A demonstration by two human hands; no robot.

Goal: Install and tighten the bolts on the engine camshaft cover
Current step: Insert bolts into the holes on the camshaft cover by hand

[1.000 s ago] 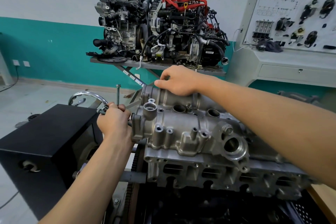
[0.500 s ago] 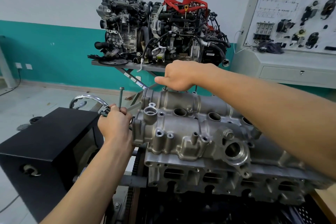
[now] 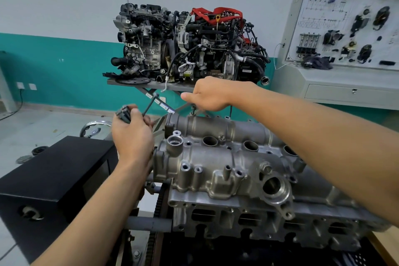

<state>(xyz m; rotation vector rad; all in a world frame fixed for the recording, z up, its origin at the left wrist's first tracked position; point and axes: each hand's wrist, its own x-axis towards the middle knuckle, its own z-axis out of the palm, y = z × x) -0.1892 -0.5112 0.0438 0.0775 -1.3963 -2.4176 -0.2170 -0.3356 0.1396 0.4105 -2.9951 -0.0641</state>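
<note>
At nine o'clock a black box (image 3: 54, 170) sits beside the work. The left hand (image 3: 131, 136) is clenched around spare bolts (image 3: 149, 107), probably kept ready as a supply. Toward twelve o'clock the right hand (image 3: 208, 94) pinches one bolt (image 3: 193, 111) over the far edge of the camshaft cover (image 3: 216, 157), likely starting it by feel. The cover lies centred on the cylinder head. Behind, a second engine (image 3: 187, 47) rests on a stand against a teal-banded wall; at two o'clock hangs a parts display board (image 3: 349, 17).

The camshaft cover (image 3: 218, 157) is silver-grey metal. The box (image 3: 54, 170) beside it is black. The wall (image 3: 54, 67) has a teal band under pale grey.
</note>
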